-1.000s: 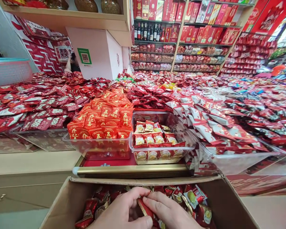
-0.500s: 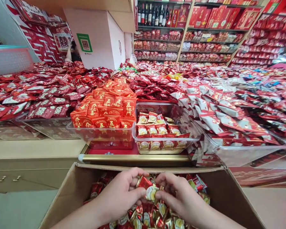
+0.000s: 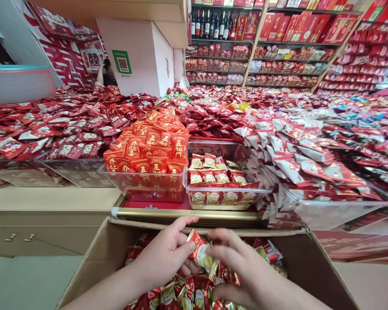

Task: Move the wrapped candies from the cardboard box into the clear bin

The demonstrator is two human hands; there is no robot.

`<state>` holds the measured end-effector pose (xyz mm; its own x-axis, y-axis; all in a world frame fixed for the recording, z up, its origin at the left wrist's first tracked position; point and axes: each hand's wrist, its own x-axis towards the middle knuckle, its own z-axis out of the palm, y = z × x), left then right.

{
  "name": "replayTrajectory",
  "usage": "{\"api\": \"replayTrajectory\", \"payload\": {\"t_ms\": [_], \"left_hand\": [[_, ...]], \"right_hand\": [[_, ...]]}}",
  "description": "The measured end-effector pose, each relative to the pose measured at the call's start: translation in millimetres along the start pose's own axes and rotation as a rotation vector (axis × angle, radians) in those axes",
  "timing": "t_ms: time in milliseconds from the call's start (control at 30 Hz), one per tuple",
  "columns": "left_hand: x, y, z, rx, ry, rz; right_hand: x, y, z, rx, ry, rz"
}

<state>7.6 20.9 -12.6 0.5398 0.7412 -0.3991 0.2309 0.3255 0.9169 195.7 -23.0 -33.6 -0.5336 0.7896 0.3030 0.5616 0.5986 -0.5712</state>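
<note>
Over the open cardboard box (image 3: 87, 262), my left hand (image 3: 168, 254) pinches a small red and gold candy packet (image 3: 200, 249) between thumb and fingers. The packet is tilted and has a yellow round picture on its front. My right hand (image 3: 239, 262) is just right of it, slightly blurred, with thumb and fingers spread apart; whether a fingertip touches the packet I cannot tell. Below both hands, many similar wrapped packets (image 3: 168, 297) fill the box. Beyond the box's far edge, a clear plastic bin (image 3: 223, 188) holds rows of packets of the same look.
Left of that bin, another clear bin (image 3: 142, 183) is heaped with orange-red packets. White and red packets (image 3: 307, 159) overflow a bin on the right. A gold-edged counter rail (image 3: 187, 214) runs behind the box. Drawers (image 3: 42, 232) are at left; a white pillar (image 3: 132, 56) stands behind.
My right hand has let go of the packet, its fingers spreading apart. The packet, kept in my left hand, now shows more of its front. The view has shifted slightly.
</note>
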Motion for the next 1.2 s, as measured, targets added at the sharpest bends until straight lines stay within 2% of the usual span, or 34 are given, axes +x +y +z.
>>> {"api": "replayTrajectory", "payload": {"t_ms": [100, 200, 333, 433, 533, 633, 700, 900, 1033, 1200], "left_hand": [[-4.3, -1.4, 0.9, -0.021, -0.015, -0.008], [-8.2, -1.9, -1.6, -0.064, 0.023, 0.07], [-8.0, -3.2, -7.9, -0.049, 0.049, 0.149], [-6.6, -3.2, -8.5, 0.243, 0.071, 0.219], [-7.1, -3.1, -6.2, 0.661, 0.011, 0.352], [-7.4, -7.2, -6.2, 0.955, -0.11, 0.432], [-6.5, -12.3, -8.5, 1.044, -0.171, 0.448], [-3.2, -22.4, -15.8, 1.056, -0.223, 0.496], [-2.0, -22.7, -16.1, 1.052, -0.23, 0.473], [-2.1, -21.3, -16.9, 1.074, -0.255, 0.426]], "right_hand": [[0.2, -5.0, -2.1, -0.376, 0.082, -0.302], [-1.1, -14.2, -17.5, -0.491, 0.2, -0.402], [14.4, -24.6, -58.3, -0.55, 0.267, -0.361], [59.8, -18.4, -84.1, -0.652, 0.331, -0.171], [122.8, 2.5, -94.6, -0.85, 0.154, 0.024], [172.8, 29.2, -91.5, -0.93, -0.066, 0.083], [190.6, 43.7, -84.3, -0.934, -0.149, 0.083], [200.8, 62.4, -64.4, -0.889, -0.263, 0.022], [204.2, 65.4, -65.5, -0.841, -0.307, 0.008], [208.5, 66.8, -67.9, -0.833, -0.294, 0.064]]}}
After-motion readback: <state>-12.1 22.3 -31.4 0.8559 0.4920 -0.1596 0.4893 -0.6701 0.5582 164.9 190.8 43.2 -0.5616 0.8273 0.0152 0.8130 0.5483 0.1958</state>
